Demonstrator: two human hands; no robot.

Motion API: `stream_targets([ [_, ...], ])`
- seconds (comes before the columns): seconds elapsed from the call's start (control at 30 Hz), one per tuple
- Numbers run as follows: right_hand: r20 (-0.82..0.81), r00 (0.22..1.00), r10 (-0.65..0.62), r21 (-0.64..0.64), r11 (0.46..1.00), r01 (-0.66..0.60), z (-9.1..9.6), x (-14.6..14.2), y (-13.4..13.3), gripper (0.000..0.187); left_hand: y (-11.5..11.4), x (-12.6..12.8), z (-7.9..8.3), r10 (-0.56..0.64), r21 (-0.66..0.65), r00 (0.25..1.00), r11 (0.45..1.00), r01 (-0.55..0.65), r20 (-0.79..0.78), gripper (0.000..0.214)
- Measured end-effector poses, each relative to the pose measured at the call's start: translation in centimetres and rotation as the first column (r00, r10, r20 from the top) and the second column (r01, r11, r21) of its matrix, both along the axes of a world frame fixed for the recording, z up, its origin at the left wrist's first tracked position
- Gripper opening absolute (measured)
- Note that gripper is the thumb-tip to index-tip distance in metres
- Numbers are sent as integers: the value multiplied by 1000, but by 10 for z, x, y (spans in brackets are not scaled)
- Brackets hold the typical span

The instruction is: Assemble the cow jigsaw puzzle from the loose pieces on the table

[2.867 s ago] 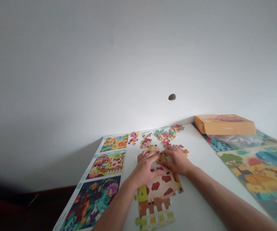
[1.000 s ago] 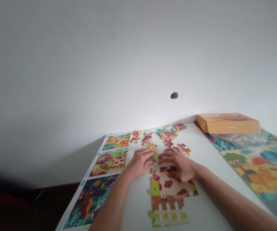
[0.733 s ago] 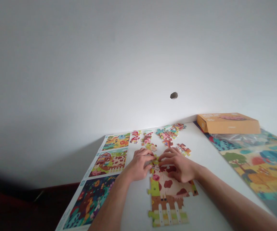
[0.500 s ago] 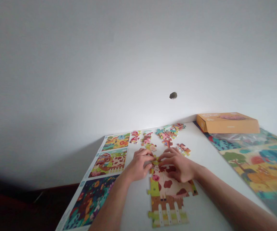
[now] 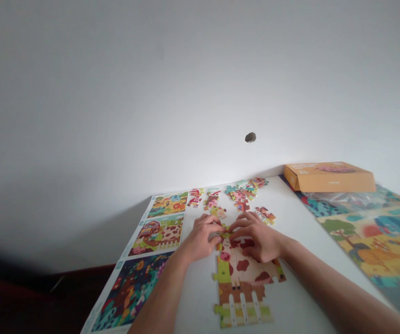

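Holding left hand (image 5: 201, 237) and right hand (image 5: 257, 237) palm-down, close together, with wrists (image 5: 286, 246) set back behind bent fingers (image 5: 243, 224).

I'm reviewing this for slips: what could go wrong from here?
The left hand and right hand crowd the far end of the flat, brown-spotted cow jigsaw section; an uneven push might separate its joints. Loose red-and-orange jigsaw pieces just beyond the right hand could get knocked.

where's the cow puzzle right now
In the head view, the cow puzzle lies low, right of centre, on the table, its far part under the right hand, the left hand at its far-left corner.
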State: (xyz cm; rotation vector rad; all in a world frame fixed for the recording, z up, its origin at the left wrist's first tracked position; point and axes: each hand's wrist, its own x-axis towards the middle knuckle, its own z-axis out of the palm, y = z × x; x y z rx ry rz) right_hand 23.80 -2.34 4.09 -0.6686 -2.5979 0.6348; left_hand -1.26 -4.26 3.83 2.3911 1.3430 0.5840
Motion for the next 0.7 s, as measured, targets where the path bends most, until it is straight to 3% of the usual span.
stream_targets([
  [0.7, -12, 1000, -22, 34, 999, 23, -2, -2, 0, 43, 3, 3, -6, 51, 13, 998, 999, -51, 39, 18],
])
